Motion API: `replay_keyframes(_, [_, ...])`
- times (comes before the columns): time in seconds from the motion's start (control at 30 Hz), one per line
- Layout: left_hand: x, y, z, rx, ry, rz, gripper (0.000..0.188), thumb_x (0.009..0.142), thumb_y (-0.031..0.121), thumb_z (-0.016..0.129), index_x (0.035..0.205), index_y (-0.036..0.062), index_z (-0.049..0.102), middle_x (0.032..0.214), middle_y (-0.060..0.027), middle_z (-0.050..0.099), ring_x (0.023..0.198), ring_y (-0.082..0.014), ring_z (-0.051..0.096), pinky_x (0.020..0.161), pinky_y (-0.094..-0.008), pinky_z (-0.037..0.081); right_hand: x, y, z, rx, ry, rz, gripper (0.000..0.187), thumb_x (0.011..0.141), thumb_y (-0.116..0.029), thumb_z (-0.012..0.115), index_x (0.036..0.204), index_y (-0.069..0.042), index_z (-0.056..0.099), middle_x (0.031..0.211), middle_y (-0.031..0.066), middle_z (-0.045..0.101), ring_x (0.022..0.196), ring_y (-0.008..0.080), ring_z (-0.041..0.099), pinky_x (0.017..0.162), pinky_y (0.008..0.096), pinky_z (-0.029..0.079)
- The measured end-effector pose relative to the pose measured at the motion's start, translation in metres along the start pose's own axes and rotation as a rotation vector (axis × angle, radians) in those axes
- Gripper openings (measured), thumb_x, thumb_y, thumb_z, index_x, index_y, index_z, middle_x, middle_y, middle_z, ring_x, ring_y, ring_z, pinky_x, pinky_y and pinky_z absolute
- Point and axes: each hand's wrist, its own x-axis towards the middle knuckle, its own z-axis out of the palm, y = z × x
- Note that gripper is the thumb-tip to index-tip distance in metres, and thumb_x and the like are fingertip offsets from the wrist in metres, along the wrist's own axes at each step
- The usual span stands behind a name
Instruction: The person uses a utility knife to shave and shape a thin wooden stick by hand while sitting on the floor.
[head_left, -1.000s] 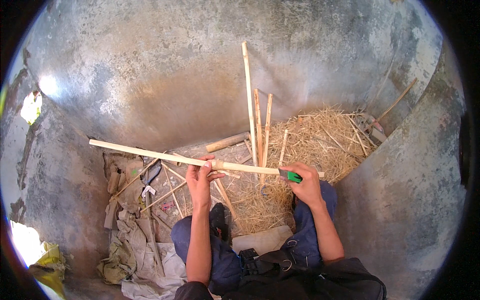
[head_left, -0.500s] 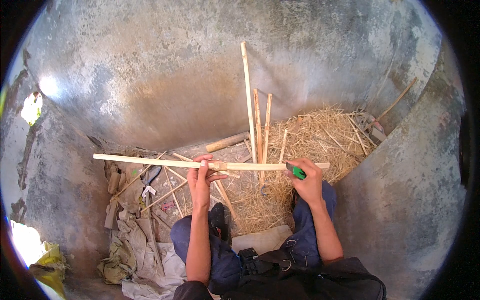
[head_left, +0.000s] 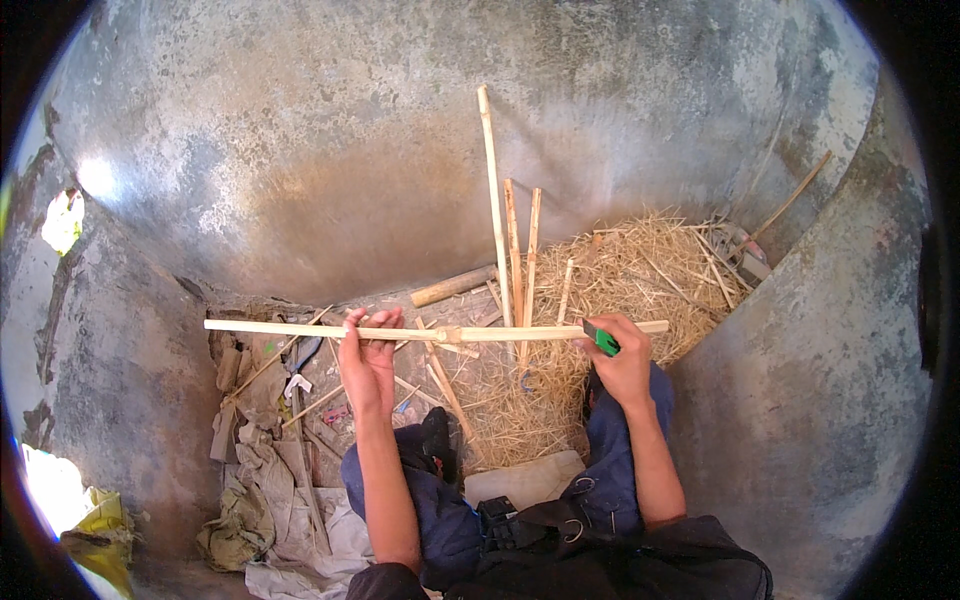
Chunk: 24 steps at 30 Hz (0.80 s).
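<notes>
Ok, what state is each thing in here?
Pale strip: raised, roughly level
Green tool: gripped, at the strip
Left hand: loosely curled, at the strip
Right hand: closed on the tool
Tall pole: standing, slightly tilted
Log: lying down
Straw: loose, heaped
Sacking: crumpled

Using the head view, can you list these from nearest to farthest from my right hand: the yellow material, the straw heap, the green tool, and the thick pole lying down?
1. Green tool: held in your right hand.
2. Straw heap: just beyond that hand.
3. Thick pole: farther left, along the wall's base.
4. Yellow material: far lower left.
</notes>
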Motion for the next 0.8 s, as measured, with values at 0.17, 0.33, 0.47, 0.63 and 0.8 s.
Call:
replay_keyframes(0.17, [0.01, 0.015, -0.023, -0.201, 0.031, 0.068, 0.027, 0.119, 0.029, 0.044, 0.128, 0.0064, 0.056, 0.102, -0.0089, 0.066, 0.106, -0.0285, 0.066, 0.111, -0.0486, 0.052, 0.0, 0.005, -0.002, -0.014, -0.02, 0.025, 0.035, 0.079, -0.002, 0.091, 0.113, -0.003, 0.08, 0.109, 0.0139, 0.077, 0.094, 0.0303, 0.077, 0.082, 0.0384, 0.059])
replay_keyframes(0.33, [0.019, 0.043, -0.042, -0.296, 0.023, 0.16, 0.026, 0.119, 0.034, 0.045, 0.117, 0.0105, 0.056, 0.086, -0.0006, 0.052, 0.079, -0.0156, 0.051, 0.085, -0.0373, 0.049, 0.002, 0.007, -0.004, -0.018, -0.02, 0.044, 0.034, 0.08, -0.001, 0.089, 0.113, -0.001, 0.079, 0.109, 0.0144, 0.076, 0.095, 0.0309, 0.075, 0.083, 0.0396, 0.058])
replay_keyframes(0.47, [0.021, 0.059, -0.063, -0.318, 0.132, 0.256, 0.03, 0.12, 0.035, 0.042, 0.108, 0.0106, 0.055, 0.082, 0.0006, 0.049, 0.072, -0.0132, 0.045, 0.069, -0.0305, 0.044, 0.001, 0.022, -0.004, 0.02, 0.02, 0.045, 0.031, 0.083, 0.0, 0.088, 0.113, -0.001, 0.079, 0.107, 0.0125, 0.075, 0.093, 0.0258, 0.073, 0.08, 0.0364, 0.055])
replay_keyframes(0.63, [0.025, 0.094, -0.117, -0.306, 0.208, 0.396, 0.031, 0.12, 0.031, 0.041, 0.102, 0.0096, 0.055, 0.08, 0.0006, 0.048, 0.068, -0.0131, 0.042, 0.065, -0.0291, 0.043, 0.004, 0.019, -0.015, 0.041, 0.048, 0.083, 0.025, 0.086, 0.003, 0.084, 0.11, -0.002, 0.078, 0.103, 0.01, 0.07, 0.089, 0.0237, 0.068, 0.078, 0.0357, 0.052])
replay_keyframes(0.8, [0.006, 0.127, -0.205, -0.119, 0.489, 0.521, 0.019, 0.115, 0.022, 0.054, 0.105, 0.0062, 0.055, 0.083, -0.001, 0.052, 0.073, -0.0141, 0.047, 0.071, -0.0334, 0.047, 0.007, 0.018, -0.029, 0.095, 0.089, -0.065, 0.023, 0.086, 0.004, 0.082, 0.107, -0.003, 0.077, 0.103, 0.0098, 0.068, 0.091, 0.0251, 0.068, 0.079, 0.0361, 0.053])
